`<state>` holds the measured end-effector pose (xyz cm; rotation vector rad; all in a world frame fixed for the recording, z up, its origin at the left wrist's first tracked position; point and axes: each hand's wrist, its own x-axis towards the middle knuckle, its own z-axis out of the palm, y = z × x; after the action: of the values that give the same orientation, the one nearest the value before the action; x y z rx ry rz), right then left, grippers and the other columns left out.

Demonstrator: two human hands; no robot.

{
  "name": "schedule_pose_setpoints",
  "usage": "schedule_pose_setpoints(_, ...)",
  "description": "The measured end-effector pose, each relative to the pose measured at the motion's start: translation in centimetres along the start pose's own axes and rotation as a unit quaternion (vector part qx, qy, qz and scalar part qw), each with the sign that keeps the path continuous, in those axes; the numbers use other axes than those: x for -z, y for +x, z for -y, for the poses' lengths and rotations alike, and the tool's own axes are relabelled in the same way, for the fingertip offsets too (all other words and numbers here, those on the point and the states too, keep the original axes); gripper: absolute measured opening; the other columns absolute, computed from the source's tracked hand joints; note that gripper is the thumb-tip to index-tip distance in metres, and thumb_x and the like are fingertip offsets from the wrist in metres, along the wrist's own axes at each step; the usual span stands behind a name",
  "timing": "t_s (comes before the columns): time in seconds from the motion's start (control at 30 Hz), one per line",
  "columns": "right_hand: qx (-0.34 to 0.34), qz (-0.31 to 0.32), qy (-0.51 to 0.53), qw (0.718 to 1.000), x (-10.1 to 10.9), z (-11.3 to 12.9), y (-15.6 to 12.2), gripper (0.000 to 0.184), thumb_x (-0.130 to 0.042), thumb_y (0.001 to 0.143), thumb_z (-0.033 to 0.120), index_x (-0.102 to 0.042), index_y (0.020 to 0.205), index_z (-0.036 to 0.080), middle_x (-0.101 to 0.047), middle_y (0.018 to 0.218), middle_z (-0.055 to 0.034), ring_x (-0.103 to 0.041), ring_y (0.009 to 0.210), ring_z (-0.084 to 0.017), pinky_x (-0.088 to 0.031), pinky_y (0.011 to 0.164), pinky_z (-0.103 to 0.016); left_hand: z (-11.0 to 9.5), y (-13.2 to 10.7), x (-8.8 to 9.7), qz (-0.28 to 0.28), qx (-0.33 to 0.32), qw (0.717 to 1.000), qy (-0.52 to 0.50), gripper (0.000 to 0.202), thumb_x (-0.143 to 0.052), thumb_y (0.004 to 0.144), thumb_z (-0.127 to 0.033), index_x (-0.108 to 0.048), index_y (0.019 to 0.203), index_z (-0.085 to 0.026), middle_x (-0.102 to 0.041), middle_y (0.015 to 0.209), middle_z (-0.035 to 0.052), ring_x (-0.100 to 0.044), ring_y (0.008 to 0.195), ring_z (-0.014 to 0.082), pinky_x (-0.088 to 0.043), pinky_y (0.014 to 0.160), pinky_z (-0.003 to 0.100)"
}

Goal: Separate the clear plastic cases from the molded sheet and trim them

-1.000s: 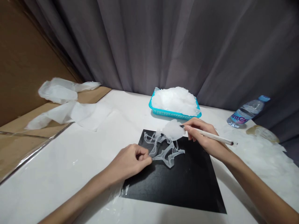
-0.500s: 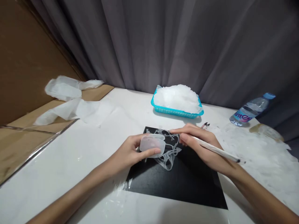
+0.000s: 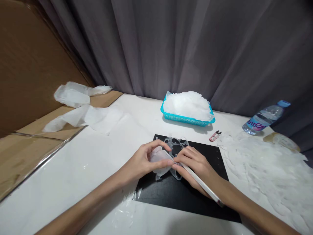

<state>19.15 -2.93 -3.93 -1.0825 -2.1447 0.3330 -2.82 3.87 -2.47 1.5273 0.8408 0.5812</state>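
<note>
My left hand [image 3: 141,163] is closed on a small translucent, frosted piece of soft-looking sheet [image 3: 156,157], fingers on top and thumb along the near edge. My right hand [image 3: 198,164] grips a slim white pen-like tool [image 3: 204,185], its rear end slanting down toward the wrist. The right fingertips meet the piece's right edge and hide the tool's tip. Thin clear webbing [image 3: 181,142], full of holes, hangs around and behind the piece. Both hands are over a black mat [image 3: 188,200].
A blue basket [image 3: 187,120] heaped with white translucent pieces stands at the back. Pink-handled snips [image 3: 215,136] lie beside the mat. At right are a water bottle [image 3: 265,119] and a spread of clear scraps [image 3: 274,169]. Cardboard [image 3: 31,153] with translucent sheets [image 3: 73,94] is at left.
My right hand has come down and left to the piece's right edge, and the tool now slants more steeply. The piece has turned in my left hand. The snips are now uncovered.
</note>
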Motion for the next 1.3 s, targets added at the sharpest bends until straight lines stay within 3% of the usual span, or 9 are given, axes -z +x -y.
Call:
schedule_pose_setpoints(0.17,0.014,0.024,-0.081,0.996,0.1,-0.1,-0.1,0.020,-0.050,0.106,0.019,-0.069,0.100,0.019,-0.067,0.088,-0.0053,-0.058,0.081,-0.019,-0.047,0.078,-0.035,-0.4,-0.2,-0.6,-0.016,0.022,0.999,0.021,0.025,-0.083,0.081,-0.040,-0.077,0.078,-0.016,-0.069,0.073,0.0020,-0.060,0.066,0.0148,-0.046,0.062,0.026)
schedule_pose_setpoints(0.33,0.104,0.052,-0.248,0.962,0.2,0.6,-0.7,0.020,-0.051,0.098,0.009,-0.070,0.099,0.015,-0.066,0.086,-0.0076,-0.056,0.081,-0.023,-0.046,0.078,-0.038,-0.4,0.8,1.8,-0.250,0.047,0.964,-0.077,0.028,-0.086,0.076,-0.039,-0.072,0.077,-0.016,-0.066,0.066,-0.0003,-0.058,0.057,0.0126,-0.043,0.052,0.022)
schedule_pose_setpoints(0.4,0.089,0.058,-0.249,0.963,0.5,0.8,-0.8,0.019,-0.052,0.097,0.010,-0.070,0.093,0.015,-0.065,0.085,-0.0075,-0.056,0.080,-0.023,-0.046,0.077,-0.039,-0.4,1.1,3.1,-0.275,0.051,0.951,-0.133,0.030,-0.085,0.078,-0.042,-0.072,0.085,-0.016,-0.070,0.076,0.0010,-0.062,0.064,0.0131,-0.048,0.058,0.022)
schedule_pose_setpoints(0.5,0.020,0.066,-0.218,0.973,1.6,0.4,-0.7,0.021,-0.053,0.100,0.015,-0.068,0.085,0.017,-0.065,0.084,-0.0067,-0.059,0.081,-0.023,-0.047,0.077,-0.040,-0.7,1.2,3.8,-0.237,0.049,0.957,-0.161,0.031,-0.084,0.081,-0.044,-0.071,0.091,-0.018,-0.069,0.081,0.0001,-0.064,0.068,0.0130,-0.049,0.060,0.021)
schedule_pose_setpoints(0.6,-0.031,0.056,-0.164,0.984,3.0,-0.2,-0.4,0.013,-0.060,0.101,0.026,-0.071,0.100,0.018,-0.067,0.092,-0.0068,-0.063,0.088,-0.024,-0.050,0.082,-0.041,-1.0,0.8,3.0,-0.193,0.024,0.974,-0.117,0.028,-0.079,0.086,-0.045,-0.069,0.092,-0.020,-0.070,0.082,0.0006,-0.065,0.068,0.0139,-0.048,0.060,0.022)
schedule_pose_setpoints(0.7,-0.050,0.012,-0.126,0.991,3.5,-0.4,0.1,0.021,-0.062,0.101,0.028,-0.069,0.117,0.018,-0.067,0.098,-0.0078,-0.064,0.092,-0.024,-0.053,0.086,-0.041,-1.3,0.3,1.7,-0.143,0.011,0.987,-0.076,0.028,-0.073,0.092,-0.047,-0.069,0.093,-0.020,-0.074,0.087,0.0039,-0.069,0.075,0.0181,-0.054,0.069,0.027)
schedule_pose_setpoints(0.83,-0.051,-0.020,-0.109,0.993,2.1,-0.9,0.2,0.025,-0.059,0.102,0.025,-0.066,0.123,0.015,-0.066,0.101,-0.0096,-0.064,0.094,-0.024,-0.055,0.087,-0.040,-1.4,0.0,0.3,-0.091,0.012,0.992,-0.084,0.025,-0.072,0.093,-0.045,-0.071,0.093,-0.020,-0.078,0.093,0.0062,-0.074,0.085,0.0216,-0.058,0.080,0.031)
schedule_pose_setpoints(1.1,-0.048,0.036,-0.184,0.981,-0.9,-3.9,-1.1,0.056,-0.068,0.096,0.042,-0.052,0.140,0.010,-0.062,0.116,-0.0180,-0.061,0.107,-0.034,-0.056,0.093,-0.054,-0.9,-0.7,-1.2,-0.016,0.074,0.982,-0.171,0.028,-0.069,0.096,-0.047,-0.074,0.102,-0.020,-0.081,0.105,0.0103,-0.077,0.095,0.0266,-0.059,0.089,0.037)
schedule_pose_setpoints(1.3,-0.072,0.063,-0.134,0.986,-1.2,-3.4,-1.3,0.015,-0.053,0.104,0.022,-0.066,0.106,0.015,-0.065,0.098,-0.0106,-0.063,0.092,-0.026,-0.056,0.082,-0.042,-1.9,-0.9,-1.4,0.021,0.107,0.958,-0.264,0.025,-0.069,0.097,-0.039,-0.076,0.107,-0.017,-0.082,0.103,0.0110,-0.078,0.093,0.0246,-0.060,0.090,0.035)
